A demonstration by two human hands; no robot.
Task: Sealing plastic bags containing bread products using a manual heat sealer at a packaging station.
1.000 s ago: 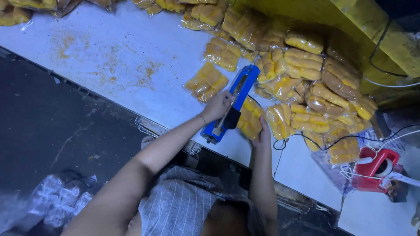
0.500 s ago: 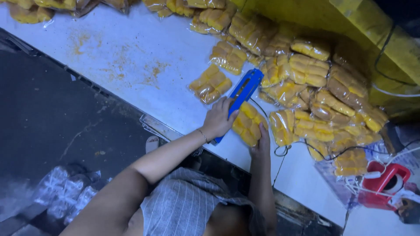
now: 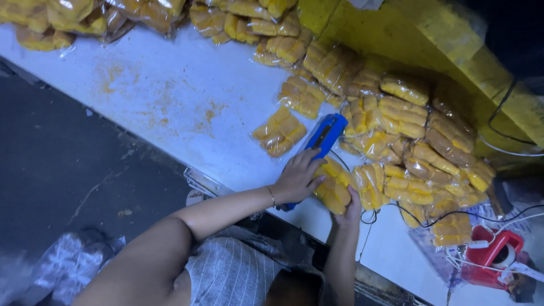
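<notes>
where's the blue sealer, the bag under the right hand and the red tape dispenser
blue sealer (image 3: 325, 134), head view, on its upper arm near the far end
bag of yellow snacks (image 3: 333, 184), head view, on the middle of the pack
red tape dispenser (image 3: 488, 262), head view, on its red body

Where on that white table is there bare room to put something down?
The table's left stretch is bare, bordered by the top packets, the lone packet and the front edge, crumb-dusted. Right of the blue sealer, packets crowd everything.
</notes>
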